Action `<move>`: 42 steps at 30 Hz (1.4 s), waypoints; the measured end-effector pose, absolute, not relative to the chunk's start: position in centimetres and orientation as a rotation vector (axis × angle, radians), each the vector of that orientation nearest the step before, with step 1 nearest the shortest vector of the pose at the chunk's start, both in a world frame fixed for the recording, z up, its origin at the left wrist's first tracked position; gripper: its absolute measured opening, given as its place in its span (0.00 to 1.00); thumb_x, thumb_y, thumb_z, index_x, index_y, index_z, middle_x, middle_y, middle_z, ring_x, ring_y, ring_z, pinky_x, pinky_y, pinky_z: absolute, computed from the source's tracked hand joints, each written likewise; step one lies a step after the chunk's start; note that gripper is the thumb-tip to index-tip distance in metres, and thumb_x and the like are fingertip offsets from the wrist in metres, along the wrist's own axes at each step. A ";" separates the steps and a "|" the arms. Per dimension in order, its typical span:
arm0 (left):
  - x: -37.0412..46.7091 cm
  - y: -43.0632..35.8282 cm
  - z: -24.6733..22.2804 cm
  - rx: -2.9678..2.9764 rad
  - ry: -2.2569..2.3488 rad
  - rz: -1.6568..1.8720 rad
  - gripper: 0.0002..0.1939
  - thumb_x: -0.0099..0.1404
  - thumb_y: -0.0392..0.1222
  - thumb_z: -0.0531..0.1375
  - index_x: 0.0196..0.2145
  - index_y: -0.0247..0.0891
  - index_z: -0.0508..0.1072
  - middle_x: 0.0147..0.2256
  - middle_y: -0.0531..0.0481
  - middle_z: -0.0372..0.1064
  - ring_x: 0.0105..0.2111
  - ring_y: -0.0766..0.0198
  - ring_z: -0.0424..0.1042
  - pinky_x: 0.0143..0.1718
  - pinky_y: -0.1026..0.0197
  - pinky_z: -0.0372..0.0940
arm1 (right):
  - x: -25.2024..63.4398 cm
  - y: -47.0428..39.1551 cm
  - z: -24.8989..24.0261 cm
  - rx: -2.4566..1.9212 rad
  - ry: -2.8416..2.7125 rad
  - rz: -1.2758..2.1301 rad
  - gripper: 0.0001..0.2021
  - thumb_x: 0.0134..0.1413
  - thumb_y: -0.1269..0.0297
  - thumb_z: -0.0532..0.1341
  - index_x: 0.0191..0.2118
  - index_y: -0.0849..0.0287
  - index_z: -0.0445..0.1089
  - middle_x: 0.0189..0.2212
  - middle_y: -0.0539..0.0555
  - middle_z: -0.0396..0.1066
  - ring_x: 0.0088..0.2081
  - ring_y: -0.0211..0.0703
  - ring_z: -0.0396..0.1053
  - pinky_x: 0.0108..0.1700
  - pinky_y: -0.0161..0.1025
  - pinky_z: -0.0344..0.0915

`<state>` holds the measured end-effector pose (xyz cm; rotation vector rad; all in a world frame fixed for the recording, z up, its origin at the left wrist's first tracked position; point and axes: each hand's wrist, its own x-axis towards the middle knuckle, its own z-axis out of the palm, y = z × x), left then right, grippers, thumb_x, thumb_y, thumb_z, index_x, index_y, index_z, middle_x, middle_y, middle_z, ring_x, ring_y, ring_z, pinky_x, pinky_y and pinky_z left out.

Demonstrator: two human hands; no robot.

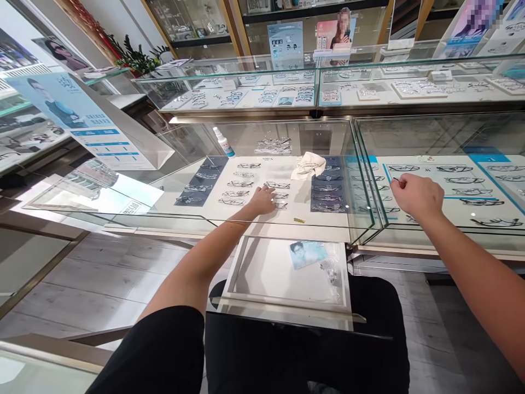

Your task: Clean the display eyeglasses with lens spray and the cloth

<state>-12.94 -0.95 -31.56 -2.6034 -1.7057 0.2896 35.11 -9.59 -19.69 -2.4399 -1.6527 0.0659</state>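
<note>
My left hand (pixel 263 201) reaches inside the glass display case, its bent fingers at the left end of a pair of eyeglasses (pixel 282 186) in the middle column. More eyeglasses (pixel 237 192) lie in rows to its left. My right hand (pixel 418 196) is closed, held above the neighbouring case on the right; whatever its curled fingers may hold is too small to name. A crumpled cream cloth (pixel 309 165) lies beyond my left hand, partly over a dark display strip (pixel 328 191). Near the case's front lies a small gold-coloured piece (pixel 299 220).
A white spray bottle (pixel 223 143) stands at the back left of the case. An open drawer (pixel 233 273) above my lap holds a blue printed card (pixel 307 254) and clear plastic packets (pixel 331 271). Glass edges (pixel 371 180) separate the cases. A folded sign (pixel 90 123) stands at left.
</note>
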 end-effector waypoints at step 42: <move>-36.9 -6.4 -19.4 -1.707 -2.464 -1.655 0.08 0.64 0.44 0.61 0.39 0.40 0.74 0.26 0.53 0.69 0.32 0.56 0.78 0.38 0.59 0.66 | 12.7 5.5 -11.7 -1.599 -2.246 -0.086 0.09 0.63 0.56 0.62 0.34 0.55 0.73 0.47 0.60 0.77 0.52 0.57 0.67 0.50 0.45 0.62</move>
